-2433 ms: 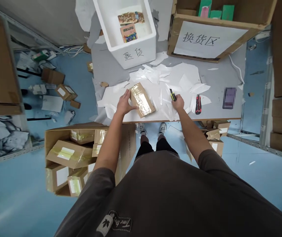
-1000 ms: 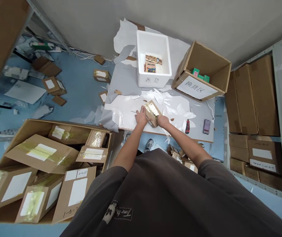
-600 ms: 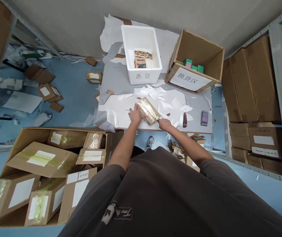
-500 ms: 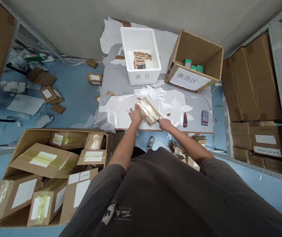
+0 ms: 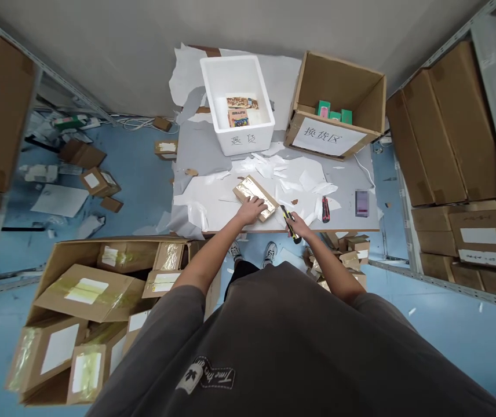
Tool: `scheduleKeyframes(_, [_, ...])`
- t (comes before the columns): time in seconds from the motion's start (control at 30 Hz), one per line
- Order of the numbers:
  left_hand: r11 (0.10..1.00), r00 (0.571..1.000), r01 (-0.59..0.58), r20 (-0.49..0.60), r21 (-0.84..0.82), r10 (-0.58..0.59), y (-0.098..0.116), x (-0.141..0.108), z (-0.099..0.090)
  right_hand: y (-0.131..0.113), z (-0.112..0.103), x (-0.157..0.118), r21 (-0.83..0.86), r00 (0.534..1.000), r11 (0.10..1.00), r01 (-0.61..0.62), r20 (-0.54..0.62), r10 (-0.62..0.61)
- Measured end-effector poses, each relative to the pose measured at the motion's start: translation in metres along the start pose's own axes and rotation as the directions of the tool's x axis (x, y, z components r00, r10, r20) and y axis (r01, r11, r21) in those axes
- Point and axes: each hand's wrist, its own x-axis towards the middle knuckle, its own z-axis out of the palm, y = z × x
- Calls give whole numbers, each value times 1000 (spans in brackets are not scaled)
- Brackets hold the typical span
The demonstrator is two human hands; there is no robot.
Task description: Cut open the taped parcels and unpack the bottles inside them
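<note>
A small taped cardboard box (image 5: 248, 188) lies slantwise on the worktable near its front edge. My left hand (image 5: 250, 211) rests on top of it, fingers stretched over the shiny tape. Just to the right, my right hand (image 5: 296, 225) is closed around a black and yellow utility knife (image 5: 286, 215). Its upper tip points toward the box's right corner; whether it touches, I cannot tell. A red and black utility knife (image 5: 325, 209) lies on the table further right.
Behind stand a white bin (image 5: 248, 142) with small packs and a labelled cardboard box (image 5: 335, 139) holding green boxes. Torn paper (image 5: 269, 168) litters the table (image 5: 347, 174). A phone (image 5: 361, 204) lies at right. A large carton (image 5: 57, 249) of parcels stands at left; shelves flank both sides.
My left hand has shifted from the box's left edge onto its top. My right hand has drawn back from the box's right corner, and the knife in it now shows clearly.
</note>
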Motion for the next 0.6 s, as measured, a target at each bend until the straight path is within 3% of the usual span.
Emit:
scheduleKeyframes(0.1, [997,997,71,1,-3,-71,1,11,-1,3,8,10,13,1000,1000,-13,-9,13])
scheduleKeyframes(0.27, [980,981,193,-14,-50,-194,15,19,-2,9,9,25,-242,998,968,68,24,-64])
scheduleKeyframes(0.43, [966,965,260,-38,7,-260,36,15,-1,3,-1,44,-541,986,826,158,42,-162])
scheduleKeyframes(0.6, [933,933,360,-29,-19,-360,52,15,0,-7,-9,60,-693,974,694,195,53,-221])
